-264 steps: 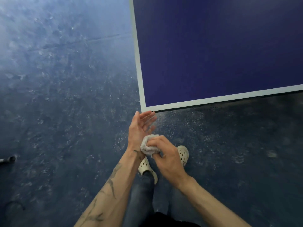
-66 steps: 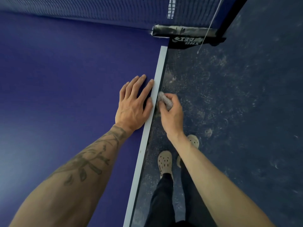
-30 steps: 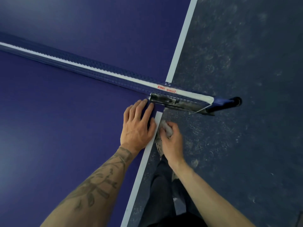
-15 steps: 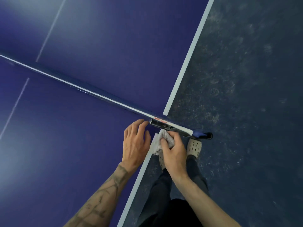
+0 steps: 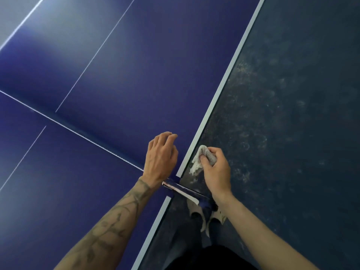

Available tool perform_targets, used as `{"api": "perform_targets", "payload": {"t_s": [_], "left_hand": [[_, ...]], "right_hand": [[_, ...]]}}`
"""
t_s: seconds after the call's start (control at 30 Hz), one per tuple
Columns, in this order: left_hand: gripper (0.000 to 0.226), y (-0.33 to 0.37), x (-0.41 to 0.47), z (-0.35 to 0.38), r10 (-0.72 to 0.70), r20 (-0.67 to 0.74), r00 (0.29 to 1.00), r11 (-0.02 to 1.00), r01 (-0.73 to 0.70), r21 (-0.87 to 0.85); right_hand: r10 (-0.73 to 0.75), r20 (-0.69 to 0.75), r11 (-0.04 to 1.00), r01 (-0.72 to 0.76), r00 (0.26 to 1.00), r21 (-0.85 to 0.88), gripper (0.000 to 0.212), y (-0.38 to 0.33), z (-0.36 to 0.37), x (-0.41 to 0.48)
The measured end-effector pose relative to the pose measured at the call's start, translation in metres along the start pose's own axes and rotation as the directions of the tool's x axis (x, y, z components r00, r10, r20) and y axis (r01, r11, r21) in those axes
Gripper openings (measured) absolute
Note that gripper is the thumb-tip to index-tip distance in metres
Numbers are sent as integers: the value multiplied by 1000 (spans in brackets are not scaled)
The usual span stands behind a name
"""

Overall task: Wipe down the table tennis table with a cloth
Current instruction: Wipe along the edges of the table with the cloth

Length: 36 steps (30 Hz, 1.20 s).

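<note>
Starting nearest, the net clamp (image 5: 183, 190) is seen between both wrists. A crumpled cloth (image 5: 197, 164) is pinched in the right grip (image 5: 216, 172), just off the white edge of the surface (image 5: 136, 75). Beside it the left grip (image 5: 161, 158) is held loosely curled, empty.

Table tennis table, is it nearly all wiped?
Hard to tell what is done: the blue top shows no wipe marks. Right now the right hand holds the cloth at the side edge just past the net post, left hand on the top. That long edge ahead looks left.
</note>
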<state>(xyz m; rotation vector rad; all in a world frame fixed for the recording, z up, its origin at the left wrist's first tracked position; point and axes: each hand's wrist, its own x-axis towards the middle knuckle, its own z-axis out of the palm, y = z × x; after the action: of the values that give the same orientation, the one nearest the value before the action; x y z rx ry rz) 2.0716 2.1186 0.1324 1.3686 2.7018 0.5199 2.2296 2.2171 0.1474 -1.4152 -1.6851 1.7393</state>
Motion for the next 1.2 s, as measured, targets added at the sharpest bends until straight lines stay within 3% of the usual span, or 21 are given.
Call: {"api": "perform_targets", "payload": {"t_s": [0.23, 0.43, 0.53, 0.7, 0.77, 0.93, 1.2], "left_hand": [[47, -20, 64, 116, 127, 169, 977, 986, -142, 83], [52, -26, 115, 178, 170, 75, 983, 981, -176, 80], [54, -29, 121, 183, 156, 46, 987, 985, -159, 66], [54, -29, 124, 183, 156, 41, 987, 985, -158, 68], [54, -28, 124, 182, 158, 42, 987, 985, -161, 66], [53, -25, 126, 179, 139, 58, 989, 987, -143, 71], [47, -7, 169, 182, 127, 11, 992, 988, -127, 91]], "right_hand": [[333, 79, 925, -309, 940, -222, 7, 106, 38, 62], [562, 345, 827, -517, 752, -221, 14, 156, 75, 65], [533, 296, 846, -506, 792, -170, 14, 154, 72, 85], [363, 11, 931, -363, 932, 28, 15, 124, 63, 149], [334, -3, 941, -333, 943, 59, 16, 121, 63, 147], [356, 113, 933, -360, 928, 15, 15, 123, 61, 109], [148, -24, 989, -148, 989, 23, 18, 87, 30, 242]]}}
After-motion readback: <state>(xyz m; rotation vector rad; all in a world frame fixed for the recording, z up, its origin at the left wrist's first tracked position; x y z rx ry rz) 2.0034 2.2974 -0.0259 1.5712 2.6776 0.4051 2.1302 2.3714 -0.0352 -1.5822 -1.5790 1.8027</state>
